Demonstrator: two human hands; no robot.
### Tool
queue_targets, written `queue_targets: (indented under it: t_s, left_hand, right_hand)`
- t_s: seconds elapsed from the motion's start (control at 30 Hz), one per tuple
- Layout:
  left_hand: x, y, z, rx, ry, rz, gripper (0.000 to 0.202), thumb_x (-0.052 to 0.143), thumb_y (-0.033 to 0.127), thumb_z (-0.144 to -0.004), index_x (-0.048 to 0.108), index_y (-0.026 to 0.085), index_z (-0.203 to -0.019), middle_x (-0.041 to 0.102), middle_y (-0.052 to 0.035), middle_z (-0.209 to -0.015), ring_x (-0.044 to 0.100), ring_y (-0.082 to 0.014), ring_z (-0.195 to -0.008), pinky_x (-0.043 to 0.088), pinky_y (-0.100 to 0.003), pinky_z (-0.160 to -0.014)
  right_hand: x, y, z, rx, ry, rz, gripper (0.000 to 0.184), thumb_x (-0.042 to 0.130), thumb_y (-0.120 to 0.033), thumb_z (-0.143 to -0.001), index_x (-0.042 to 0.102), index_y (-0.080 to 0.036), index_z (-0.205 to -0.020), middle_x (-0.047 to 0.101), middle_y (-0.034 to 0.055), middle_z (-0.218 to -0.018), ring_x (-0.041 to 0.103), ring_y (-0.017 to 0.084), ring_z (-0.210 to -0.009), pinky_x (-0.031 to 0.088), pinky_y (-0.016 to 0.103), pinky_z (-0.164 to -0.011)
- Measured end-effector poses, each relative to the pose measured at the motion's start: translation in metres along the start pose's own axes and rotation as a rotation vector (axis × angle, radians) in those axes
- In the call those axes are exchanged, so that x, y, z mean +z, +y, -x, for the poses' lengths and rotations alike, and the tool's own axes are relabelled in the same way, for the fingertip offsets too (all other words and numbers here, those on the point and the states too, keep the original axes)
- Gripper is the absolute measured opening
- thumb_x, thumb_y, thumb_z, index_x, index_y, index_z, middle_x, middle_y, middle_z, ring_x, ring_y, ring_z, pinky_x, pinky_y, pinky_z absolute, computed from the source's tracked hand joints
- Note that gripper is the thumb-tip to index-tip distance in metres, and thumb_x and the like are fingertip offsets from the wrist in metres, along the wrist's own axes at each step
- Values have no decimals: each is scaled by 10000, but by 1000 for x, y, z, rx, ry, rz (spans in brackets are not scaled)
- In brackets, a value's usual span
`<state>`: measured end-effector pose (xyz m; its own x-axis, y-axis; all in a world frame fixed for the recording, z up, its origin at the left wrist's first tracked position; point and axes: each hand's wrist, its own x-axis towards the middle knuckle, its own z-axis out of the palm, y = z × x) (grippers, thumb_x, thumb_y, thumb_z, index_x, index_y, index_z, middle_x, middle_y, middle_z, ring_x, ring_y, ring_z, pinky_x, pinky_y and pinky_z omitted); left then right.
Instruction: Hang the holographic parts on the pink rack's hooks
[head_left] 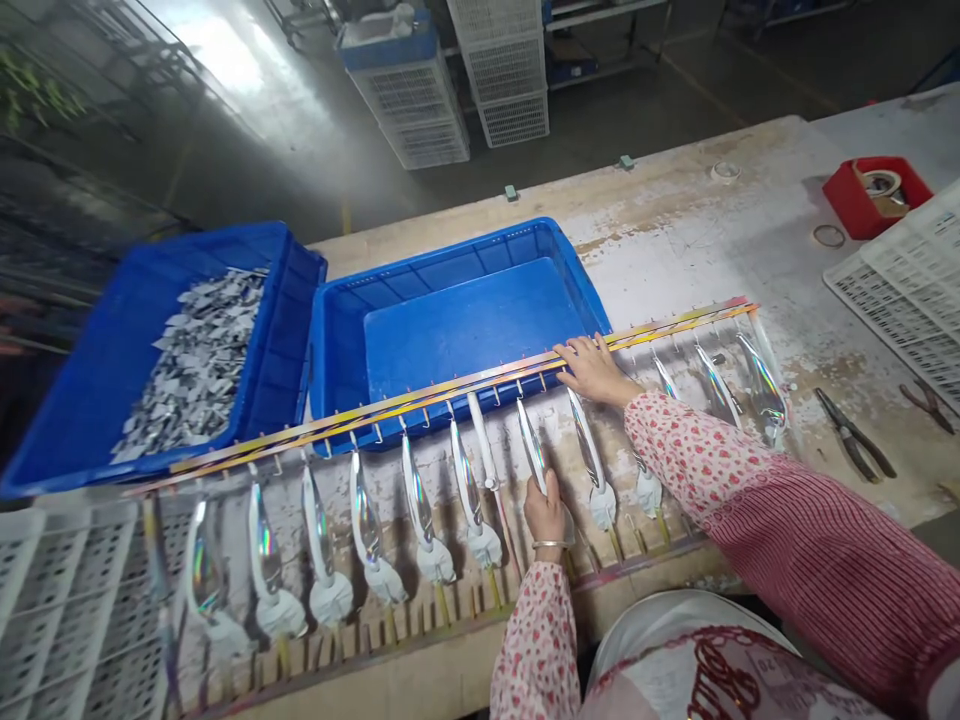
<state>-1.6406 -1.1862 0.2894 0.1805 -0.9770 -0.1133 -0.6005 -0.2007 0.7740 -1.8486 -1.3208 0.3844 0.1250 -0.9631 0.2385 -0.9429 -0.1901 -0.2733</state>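
A long rack, its yellow top bar (397,400) fitted with small hooks, lies across the table. Several shiny silver, tapered pieces hang from it, such as one silver piece (364,515) with white wrapping at its lower end. My left hand (546,512) is closed around the lower part of another silver piece (530,440), whose top reaches a hook. Higher up, my right hand (592,370) grips the top bar, its fingers over it and the thumb below. Just under that hand hangs a further silver piece (587,450).
Behind the rack stands a blue tray (465,310); left of it, a blue bin (292,330) holds many small silver-white bits. Pliers (853,435), a red box (844,195) and a white crate (911,275) are at right. Another white crate (67,600) is at lower left.
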Motion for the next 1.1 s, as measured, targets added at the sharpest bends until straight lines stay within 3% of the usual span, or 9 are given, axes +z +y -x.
queue_targets:
  t_s: [0.2, 0.4, 0.9, 1.03, 1.1]
  left_hand:
    - [11, 1, 8, 105, -138, -156, 397, 356, 533, -865, 527, 176, -899, 612, -127, -749, 546, -245, -671, 286, -315, -628]
    - [2, -5, 5, 10, 41, -45, 402, 351, 564, -863, 501, 196, -810, 563, -98, -695, 540, -247, -678, 302, -310, -620]
    - [2, -5, -3, 113, 66, -89, 391, 370, 542, -874, 510, 187, -790, 571, -100, -663, 536, -247, -629, 323, -326, -599]
    - [1, -6, -7, 125, -29, -42, 408, 404, 533, -875, 557, 154, -880, 632, -142, -748, 604, -287, -717, 421, -379, -664]
    - [2, -8, -2, 145, -15, 44, 436, 478, 504, -853, 576, 120, -1035, 666, -188, -945, 632, -314, -907, 467, -431, -799]
  right_hand:
    - [3, 1, 1, 3, 37, 0, 476, 542, -376, -937, 469, -204, -1375, 493, 123, -1352, 368, 282, -1289, 107, 551, -1164]
    - [3, 2, 3, -21, 42, -12, 481, 542, -364, -936, 462, -200, -1381, 489, 124, -1361, 364, 278, -1301, 91, 554, -1172]
    - [3, 2, 2, -23, 10, -5, 505, 529, -375, -939, 436, -201, -1404, 457, 134, -1400, 325, 284, -1342, 97, 554, -1172]
    - [5, 9, -2, -18, -31, -5, 561, 527, -384, -938, 394, -191, -1447, 403, 141, -1463, 275, 287, -1390, 78, 549, -1179]
    - [3, 10, 5, -24, -37, -10, 587, 522, -371, -933, 376, -162, -1462, 347, 156, -1505, 221, 294, -1422, 98, 544, -1180]
